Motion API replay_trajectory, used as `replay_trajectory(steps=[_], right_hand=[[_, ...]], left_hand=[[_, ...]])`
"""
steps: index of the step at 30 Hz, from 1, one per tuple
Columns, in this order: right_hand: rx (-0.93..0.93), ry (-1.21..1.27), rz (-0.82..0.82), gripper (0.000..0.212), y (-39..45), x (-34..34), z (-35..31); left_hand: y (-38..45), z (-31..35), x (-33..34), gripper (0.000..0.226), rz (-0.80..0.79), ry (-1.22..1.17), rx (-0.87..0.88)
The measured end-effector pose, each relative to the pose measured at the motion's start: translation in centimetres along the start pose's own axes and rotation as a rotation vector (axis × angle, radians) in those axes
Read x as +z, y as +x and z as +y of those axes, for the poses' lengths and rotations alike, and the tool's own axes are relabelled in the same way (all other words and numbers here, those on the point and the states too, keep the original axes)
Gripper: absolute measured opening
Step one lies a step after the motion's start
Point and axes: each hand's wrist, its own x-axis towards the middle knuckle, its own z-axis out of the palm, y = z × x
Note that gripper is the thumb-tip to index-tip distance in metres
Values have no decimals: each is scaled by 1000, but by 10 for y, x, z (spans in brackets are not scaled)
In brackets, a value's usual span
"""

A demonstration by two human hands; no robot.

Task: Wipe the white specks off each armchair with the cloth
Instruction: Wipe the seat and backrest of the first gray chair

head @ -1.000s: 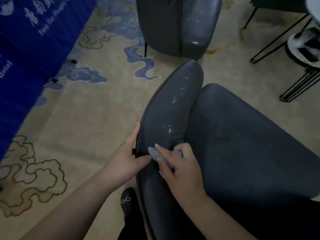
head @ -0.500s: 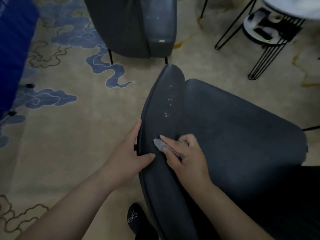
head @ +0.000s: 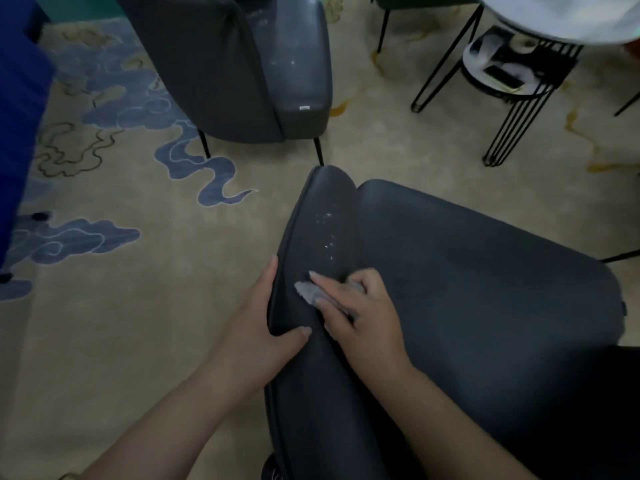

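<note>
A dark grey armchair (head: 467, 278) fills the lower right. Its left armrest (head: 322, 202) carries a trail of white specks (head: 327, 233). My right hand (head: 360, 313) presses a small grey cloth (head: 306, 291) onto the armrest just below the specks, fingers curled over the cloth. My left hand (head: 263, 327) grips the armrest's outer edge, thumb on top. A second dark armchair (head: 242, 74) stands beyond, with faint specks on its armrest (head: 298, 60).
Beige carpet (head: 138, 306) with blue cloud patterns lies to the left. A blue cloth-covered surface (head: 17, 116) runs along the left edge. A black wire-legged side table (head: 512, 84) with a white top stands at the upper right. My dark shoe (head: 272, 469) shows below.
The view has swung right and up, bringing the side table further in. My right hand with the cloth stays on the armrest just below the specks; my left hand keeps its grip.
</note>
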Motion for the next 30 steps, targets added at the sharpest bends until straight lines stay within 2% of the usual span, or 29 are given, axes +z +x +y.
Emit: replay_trajectory(steps=[3, 6, 8, 13, 16, 21, 23, 26, 30], right_hand=[[-18, -12, 46, 31, 62, 9, 12], [88, 47, 93, 32, 105, 13, 27], [103, 107, 75, 32, 102, 12, 30], [-39, 137, 34, 35, 43, 9, 35], [-52, 68, 39, 35, 78, 13, 45], [153, 181, 84, 30, 158, 15, 57], [85, 201, 40, 31, 141, 13, 53], [-121, 98, -38, 35, 97, 14, 47], [-137, 6, 13, 33, 134, 19, 48]], left_hand=[[8, 1, -1, 98, 12, 65, 6], [23, 5, 2, 99, 55, 82, 22], [35, 9, 6, 102, 72, 88, 33], [56, 11, 12, 106, 116, 122, 57], [58, 10, 18, 105, 189, 167, 90], [58, 9, 20, 104, 250, 188, 128], [60, 9, 19, 102, 251, 179, 139], [61, 8, 19, 99, 250, 189, 143], [62, 7, 20, 98, 271, 182, 116]])
